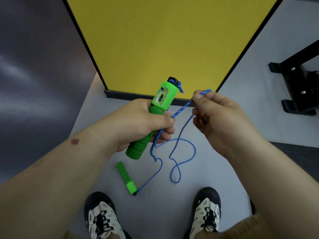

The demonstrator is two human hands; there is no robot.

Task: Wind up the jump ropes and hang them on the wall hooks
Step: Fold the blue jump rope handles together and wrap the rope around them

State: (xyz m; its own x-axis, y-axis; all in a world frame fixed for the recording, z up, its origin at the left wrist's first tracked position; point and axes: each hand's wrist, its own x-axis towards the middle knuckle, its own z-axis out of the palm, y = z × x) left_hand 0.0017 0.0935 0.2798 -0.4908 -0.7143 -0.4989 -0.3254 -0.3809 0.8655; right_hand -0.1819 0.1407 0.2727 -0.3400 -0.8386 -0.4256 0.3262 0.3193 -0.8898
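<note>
My left hand [141, 121] grips a green jump-rope handle [155, 114] with a counter window, held upright and tilted right. The blue cord [183, 107] runs under my left thumb and up to my right hand [222, 121], which pinches a bend of it between thumb and fingers. From both hands the cord [189, 152] hangs in loose loops down to the floor. The second green handle [126, 177] lies on the floor between my feet, the cord attached at its near end. No wall hooks are in view.
A yellow panel [164, 40] with a black frame stands straight ahead. A dark wall [34, 66] is on the left. A black metal stand base [300, 83] sits on the grey floor [259, 100] at right. My two shoes [100, 216] are at the bottom.
</note>
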